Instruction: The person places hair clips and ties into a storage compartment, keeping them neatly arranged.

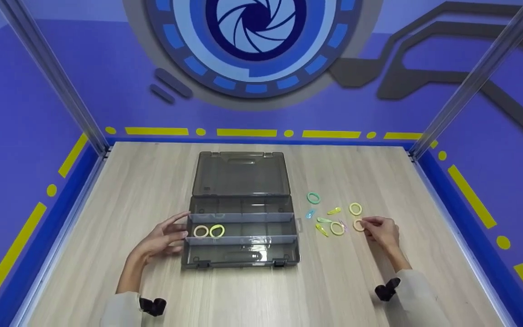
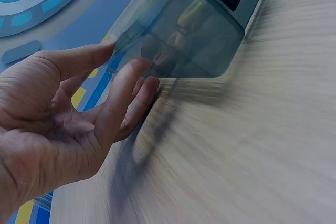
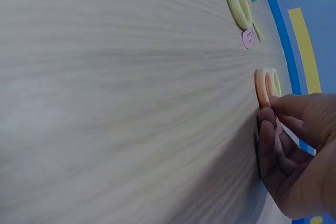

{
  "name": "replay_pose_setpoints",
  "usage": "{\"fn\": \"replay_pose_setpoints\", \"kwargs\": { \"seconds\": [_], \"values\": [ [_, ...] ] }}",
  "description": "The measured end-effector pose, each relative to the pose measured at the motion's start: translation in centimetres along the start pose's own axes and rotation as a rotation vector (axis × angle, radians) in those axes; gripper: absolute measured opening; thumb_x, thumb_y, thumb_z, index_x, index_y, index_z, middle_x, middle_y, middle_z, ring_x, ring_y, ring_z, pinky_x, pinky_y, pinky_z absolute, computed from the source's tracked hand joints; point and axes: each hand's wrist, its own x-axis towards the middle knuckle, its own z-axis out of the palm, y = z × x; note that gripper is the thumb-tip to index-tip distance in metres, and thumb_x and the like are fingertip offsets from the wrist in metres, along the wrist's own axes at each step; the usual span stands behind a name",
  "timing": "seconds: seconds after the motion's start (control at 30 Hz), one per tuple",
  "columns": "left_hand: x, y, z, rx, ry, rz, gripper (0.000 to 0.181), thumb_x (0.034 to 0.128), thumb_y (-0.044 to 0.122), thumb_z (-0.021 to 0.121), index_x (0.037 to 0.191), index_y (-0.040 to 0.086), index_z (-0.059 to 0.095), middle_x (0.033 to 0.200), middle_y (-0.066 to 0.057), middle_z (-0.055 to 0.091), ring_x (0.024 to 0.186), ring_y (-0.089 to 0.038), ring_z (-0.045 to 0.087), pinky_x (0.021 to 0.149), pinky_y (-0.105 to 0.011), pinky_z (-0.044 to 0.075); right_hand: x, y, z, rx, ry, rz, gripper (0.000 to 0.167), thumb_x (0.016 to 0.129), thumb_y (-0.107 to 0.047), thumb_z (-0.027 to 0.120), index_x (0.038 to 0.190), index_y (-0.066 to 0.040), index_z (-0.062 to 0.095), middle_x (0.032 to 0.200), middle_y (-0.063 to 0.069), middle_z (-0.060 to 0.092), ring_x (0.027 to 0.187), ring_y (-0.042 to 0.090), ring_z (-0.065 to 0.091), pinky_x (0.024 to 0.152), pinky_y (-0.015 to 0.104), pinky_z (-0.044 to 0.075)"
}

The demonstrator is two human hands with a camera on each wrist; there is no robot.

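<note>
An open, smoky see-through compartment box [image 1: 243, 252] lies on the table, its lid [image 1: 242, 175] folded back. In its middle row, at the left, are a peach hair tie [image 1: 201, 236] and a yellow hair tie [image 1: 217, 236]. My left hand [image 1: 158, 240] is at the box's left side, fingers loosely spread, the fingertips at its wall. To the right, my right hand [image 1: 383, 232] pinches a peach hair tie [image 3: 264, 88] between thumb and fingers, low over the table. Beyond that tie in the right wrist view a pale yellow hair tie [image 3: 277, 83] shows partly.
Between box and right hand lie a green hair tie [image 1: 313, 198], a pale yellow hair tie [image 1: 337, 228] and several snap hair clips, among them a blue clip [image 1: 310, 213] and a yellow clip [image 1: 321, 230]. Blue-purple walls border the wooden table [image 1: 243, 299].
</note>
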Motion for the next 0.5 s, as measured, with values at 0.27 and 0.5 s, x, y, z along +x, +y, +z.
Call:
{"fn": "replay_pose_setpoints", "kwargs": {
  "seconds": [0.27,0.5],
  "values": [
    [-0.1,0.0,0.1,0.027,0.009,0.013,0.068,0.1009,0.015,0.064,0.161,0.020,0.032,0.145,-0.025,0.044,0.110,-0.019,0.062,0.078,-0.031,0.060,-1.0,-0.4,-0.6,0.005,-0.027,-0.007,0.026,0.095,-0.016,0.074,0.108,0.006,0.075,0.084,0.011,0.077,0.065,0.009,0.068,0.055,0.021,0.055],
    [-0.2,0.0,0.2,0.019,0.014,0.008,0.068,0.1011,0.014,0.064,0.161,0.020,0.033,0.144,-0.023,0.043,0.110,-0.021,0.061,0.079,-0.031,0.060,-2.1,-1.1,-1.2,0.079,-0.062,0.005,0.028,0.096,-0.016,0.071,0.113,0.007,0.073,0.088,0.014,0.079,0.067,0.013,0.073,0.057,0.023,0.057]
  ]
}}
